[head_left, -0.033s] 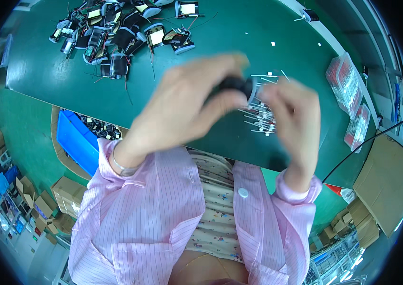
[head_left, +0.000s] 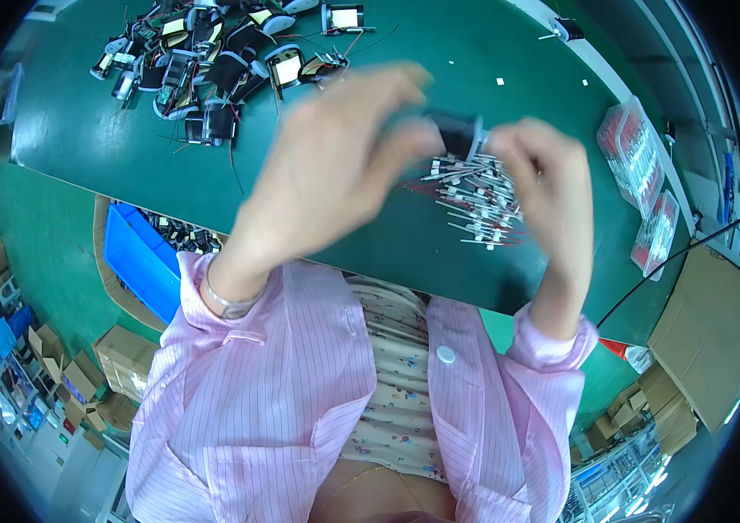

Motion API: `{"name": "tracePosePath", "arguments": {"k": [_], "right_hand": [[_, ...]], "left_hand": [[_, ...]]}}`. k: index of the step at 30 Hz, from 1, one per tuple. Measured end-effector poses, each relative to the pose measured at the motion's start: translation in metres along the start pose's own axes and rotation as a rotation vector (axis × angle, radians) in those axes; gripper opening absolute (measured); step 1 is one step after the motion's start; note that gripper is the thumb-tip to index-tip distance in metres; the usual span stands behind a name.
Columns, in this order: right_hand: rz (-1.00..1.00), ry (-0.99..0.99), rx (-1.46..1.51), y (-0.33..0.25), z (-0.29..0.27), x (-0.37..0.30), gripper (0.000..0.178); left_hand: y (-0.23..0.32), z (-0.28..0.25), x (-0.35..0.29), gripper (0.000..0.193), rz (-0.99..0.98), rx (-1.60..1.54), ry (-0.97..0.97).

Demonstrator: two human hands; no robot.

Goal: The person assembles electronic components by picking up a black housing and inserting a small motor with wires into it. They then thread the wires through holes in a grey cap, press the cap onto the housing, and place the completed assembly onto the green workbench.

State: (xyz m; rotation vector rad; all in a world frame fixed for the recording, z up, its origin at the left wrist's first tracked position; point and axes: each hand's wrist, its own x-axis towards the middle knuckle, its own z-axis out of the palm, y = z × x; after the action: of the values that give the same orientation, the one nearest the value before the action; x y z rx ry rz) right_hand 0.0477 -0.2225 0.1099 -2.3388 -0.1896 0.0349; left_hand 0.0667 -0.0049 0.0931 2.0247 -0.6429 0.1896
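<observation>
Over the green table, a small black part with a grey end cap [head_left: 457, 135] is held between my two hands' reach. My right hand [head_left: 553, 179] is closed, with its fingertips pinching the grey cap end. Blurred by motion, my left hand [head_left: 326, 161] is at the black end; its thumb tip is near or touching the part, while the other fingers stretch apart from it. Below the part lies a loose pile of thin white-and-red leads with small white connectors [head_left: 482, 205]. Their near ends are partly covered by my right hand.
A heap of similar black parts with wires [head_left: 226, 65] lies at the far left of the table [head_left: 370, 253]. Clear plastic boxes of leads [head_left: 631, 152] stand at the right edge. A blue tray [head_left: 139, 261] rests in a carton at the left, below the table edge.
The black part has turned and shows more of its side. My left fingers have moved up and left, opening away from it. More of the lead pile is uncovered.
</observation>
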Motion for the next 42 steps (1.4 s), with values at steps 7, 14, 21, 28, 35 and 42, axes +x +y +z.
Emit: {"name": "tracePosePath", "arguments": {"k": [7,14,21,28,35,42], "right_hand": [[0.541,0.144,0.586,0.163,-0.049,0.124,0.024],[-0.086,0.469,-0.395,0.134,-0.042,0.108,0.030],[0.205,0.037,-0.651,0.080,-0.006,0.000,0.008],[0.211,0.270,-0.316,0.062,-0.015,-0.007,0.010],[-0.005,0.172,1.037,0.016,-0.003,-0.030,0.010],[-0.121,0.055,1.393,-0.007,0.018,-0.045,0.018]], "left_hand": [[-0.061,0.002,0.075,0.033,-0.316,1.124,0.043],[-0.073,-0.010,0.090,0.031,-0.441,1.066,-0.235],[-0.040,-0.006,0.081,0.020,-0.148,0.914,0.108],[-0.004,-0.002,0.021,0.018,0.002,-0.129,0.238],[0.009,0.017,-0.028,0.021,-0.297,-1.397,0.071],[0.014,0.015,-0.028,0.025,-0.451,-1.115,-0.180]]}}
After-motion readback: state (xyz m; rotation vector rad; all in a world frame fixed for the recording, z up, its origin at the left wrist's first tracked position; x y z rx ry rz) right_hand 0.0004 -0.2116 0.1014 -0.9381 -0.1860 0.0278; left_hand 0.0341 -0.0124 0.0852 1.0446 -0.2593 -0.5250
